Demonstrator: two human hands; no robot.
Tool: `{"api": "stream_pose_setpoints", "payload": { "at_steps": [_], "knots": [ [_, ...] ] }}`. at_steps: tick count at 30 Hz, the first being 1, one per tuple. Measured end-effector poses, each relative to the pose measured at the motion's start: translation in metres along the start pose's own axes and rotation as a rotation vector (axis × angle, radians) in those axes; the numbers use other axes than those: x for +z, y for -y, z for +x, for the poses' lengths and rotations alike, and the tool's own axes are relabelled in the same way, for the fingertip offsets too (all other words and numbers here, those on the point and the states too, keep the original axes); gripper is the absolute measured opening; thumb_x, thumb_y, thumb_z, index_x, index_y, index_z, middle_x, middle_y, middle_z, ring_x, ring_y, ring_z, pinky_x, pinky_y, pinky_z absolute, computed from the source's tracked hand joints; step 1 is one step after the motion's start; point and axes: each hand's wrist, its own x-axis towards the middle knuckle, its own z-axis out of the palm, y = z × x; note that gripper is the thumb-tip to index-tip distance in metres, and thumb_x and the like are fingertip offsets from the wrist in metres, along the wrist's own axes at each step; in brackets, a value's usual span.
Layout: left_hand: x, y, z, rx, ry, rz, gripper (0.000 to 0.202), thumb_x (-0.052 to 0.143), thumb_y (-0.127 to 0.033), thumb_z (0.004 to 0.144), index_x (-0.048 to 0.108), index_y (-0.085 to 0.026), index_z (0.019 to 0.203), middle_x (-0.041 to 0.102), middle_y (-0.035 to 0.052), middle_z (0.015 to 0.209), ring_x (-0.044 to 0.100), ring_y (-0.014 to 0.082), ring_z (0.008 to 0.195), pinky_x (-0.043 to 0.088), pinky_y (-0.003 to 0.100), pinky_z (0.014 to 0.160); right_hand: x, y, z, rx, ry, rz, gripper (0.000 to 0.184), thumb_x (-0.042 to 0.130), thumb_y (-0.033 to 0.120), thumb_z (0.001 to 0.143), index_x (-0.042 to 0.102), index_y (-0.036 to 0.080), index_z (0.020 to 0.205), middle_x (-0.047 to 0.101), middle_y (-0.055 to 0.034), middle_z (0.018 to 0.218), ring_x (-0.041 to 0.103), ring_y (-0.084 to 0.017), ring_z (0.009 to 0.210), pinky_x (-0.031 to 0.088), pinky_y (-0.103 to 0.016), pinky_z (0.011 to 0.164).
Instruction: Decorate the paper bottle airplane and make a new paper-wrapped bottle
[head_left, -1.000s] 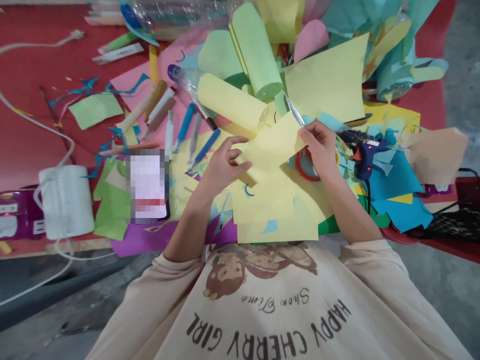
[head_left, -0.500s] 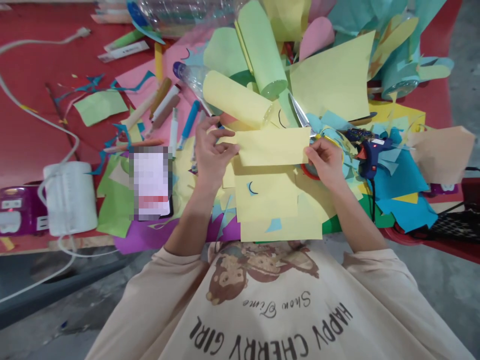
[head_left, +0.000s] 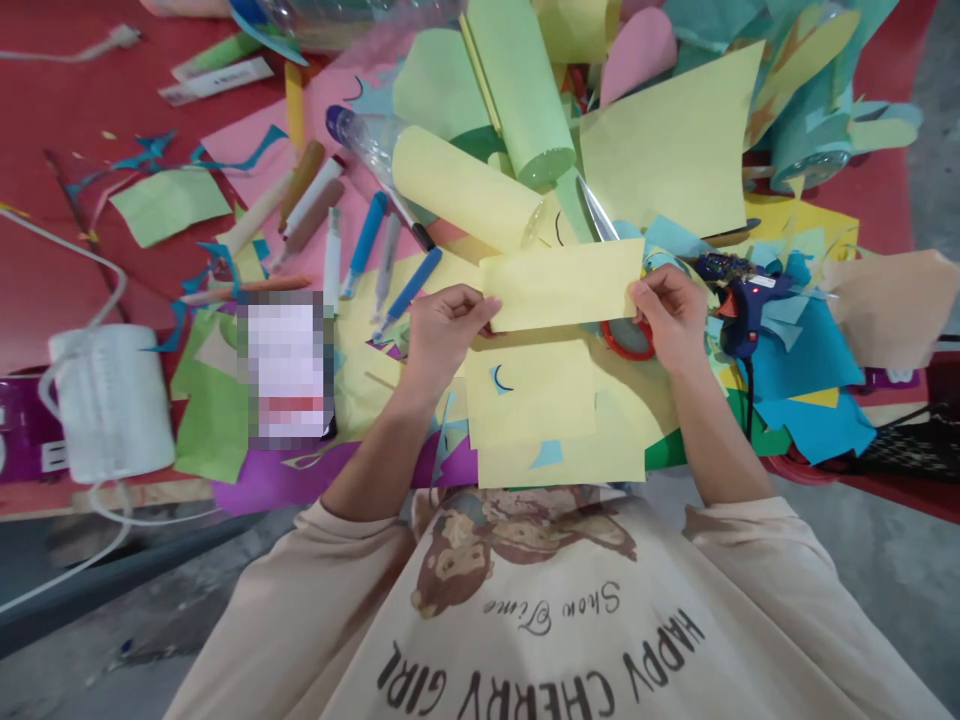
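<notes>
A yellow paper strip is held up level between my two hands, its left end a little lower than its right. My left hand pinches the left end between thumb and curled fingers. At the other end my right hand grips the paper the same way. Behind and below the strip lie scissors, their red handle partly hidden and the blades pointing away. Nearer me are flat yellow sheets, one with a small blue scrap and a dark curved line.
Bottles wrapped in yellow paper and green paper lie at the back. Markers are scattered on the left, beside a phone. A dark blue glue gun with a cord rests at the right among blue scraps.
My left hand has closed from loosely spread fingers onto the strip's left end. Both hands and the strip have shifted slightly right, and the strip has tilted up at its right end.
</notes>
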Motion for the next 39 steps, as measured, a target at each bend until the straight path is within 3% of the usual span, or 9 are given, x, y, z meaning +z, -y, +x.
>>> {"api": "stream_pose_setpoints", "payload": {
  "at_steps": [4, 8, 14, 20, 24, 29, 34, 37, 39],
  "knots": [
    [-0.002, 0.004, 0.000, 0.030, 0.027, -0.013, 0.025, 0.077, -0.030, 0.072, 0.058, -0.018, 0.062, 0.056, -0.0047, 0.051, 0.058, 0.0078, 0.048, 0.045, 0.016, 0.046, -0.001, 0.000, 0.002, 0.010, 0.010, 0.004, 0.050, 0.077, 0.067, 0.070, 0.055, 0.022, 0.063, 0.047, 0.0058, 0.048, 0.040, -0.008, 0.042, 0.031, -0.026, 0.045],
    [-0.005, 0.012, 0.003, 0.204, 0.004, -0.151, 0.034, 0.085, -0.030, 0.066, 0.063, -0.025, 0.090, 0.068, -0.0054, 0.082, 0.062, 0.0052, 0.058, 0.054, 0.018, 0.058, -0.003, -0.004, 0.002, 0.007, 0.008, 0.013, 0.046, 0.077, 0.062, 0.074, 0.055, 0.023, 0.063, 0.047, 0.0057, 0.049, 0.040, -0.008, 0.042, 0.032, -0.026, 0.045],
    [-0.007, 0.013, 0.002, 0.321, 0.070, 0.016, 0.017, 0.079, -0.038, 0.079, 0.073, -0.023, 0.085, 0.069, 0.0006, 0.085, 0.066, 0.0091, 0.070, 0.058, 0.021, 0.064, -0.004, -0.005, 0.002, -0.035, 0.019, 0.026, 0.043, 0.074, 0.058, 0.079, 0.054, 0.023, 0.065, 0.047, 0.0061, 0.051, 0.041, -0.008, 0.042, 0.031, -0.026, 0.044],
    [-0.009, 0.014, -0.004, 0.333, 0.077, -0.011, 0.020, 0.077, -0.032, 0.082, 0.074, -0.026, 0.101, 0.067, 0.0013, 0.104, 0.063, 0.0033, 0.057, 0.057, 0.016, 0.051, -0.003, -0.004, 0.003, -0.009, 0.046, 0.034, 0.039, 0.074, 0.054, 0.080, 0.054, 0.023, 0.066, 0.047, 0.0056, 0.050, 0.041, -0.009, 0.043, 0.032, -0.027, 0.045],
    [-0.010, 0.017, -0.007, 0.259, 0.096, 0.020, 0.026, 0.073, -0.030, 0.084, 0.071, -0.026, 0.109, 0.064, 0.0044, 0.122, 0.064, 0.0022, 0.053, 0.058, 0.016, 0.050, -0.004, -0.002, 0.002, -0.005, 0.051, 0.033, 0.037, 0.074, 0.052, 0.080, 0.055, 0.023, 0.066, 0.047, 0.0053, 0.050, 0.042, -0.009, 0.043, 0.033, -0.028, 0.046],
    [-0.012, 0.019, -0.011, 0.237, 0.103, 0.047, 0.040, 0.071, -0.044, 0.087, 0.065, -0.033, 0.125, 0.055, 0.0074, 0.147, 0.064, 0.0032, 0.052, 0.058, 0.019, 0.048, -0.003, -0.002, 0.002, 0.021, 0.079, 0.041, 0.038, 0.073, 0.054, 0.080, 0.055, 0.023, 0.066, 0.048, 0.0059, 0.051, 0.041, -0.009, 0.043, 0.035, -0.028, 0.047],
    [-0.016, 0.012, -0.018, 0.232, 0.268, 0.079, 0.065, 0.069, -0.046, 0.089, 0.040, -0.052, 0.148, 0.028, 0.0028, 0.168, 0.065, 0.0030, 0.053, 0.060, 0.022, 0.049, -0.006, 0.001, 0.003, 0.071, 0.091, 0.004, 0.041, 0.073, 0.059, 0.077, 0.054, 0.024, 0.068, 0.044, 0.0062, 0.054, 0.038, -0.009, 0.045, 0.038, -0.027, 0.046],
    [-0.024, 0.002, -0.023, 0.261, 0.366, 0.098, 0.072, 0.067, -0.044, 0.092, 0.028, -0.058, 0.151, 0.021, 0.0004, 0.170, 0.068, 0.0038, 0.056, 0.060, 0.020, 0.048, -0.017, 0.013, 0.009, 0.094, 0.222, -0.138, 0.039, 0.070, 0.057, 0.081, 0.054, 0.023, 0.069, 0.045, 0.0049, 0.058, 0.038, -0.010, 0.051, 0.039, -0.027, 0.050],
    [-0.031, -0.006, -0.026, 0.308, 0.294, 0.129, 0.063, 0.063, -0.042, 0.095, 0.033, -0.057, 0.149, 0.030, 0.0011, 0.167, 0.066, 0.0031, 0.055, 0.059, 0.020, 0.048, -0.025, 0.026, 0.016, 0.096, 0.388, -0.299, 0.033, 0.067, 0.049, 0.086, 0.056, 0.022, 0.071, 0.046, 0.0039, 0.061, 0.037, -0.010, 0.054, 0.034, -0.028, 0.052]
  ]
}}
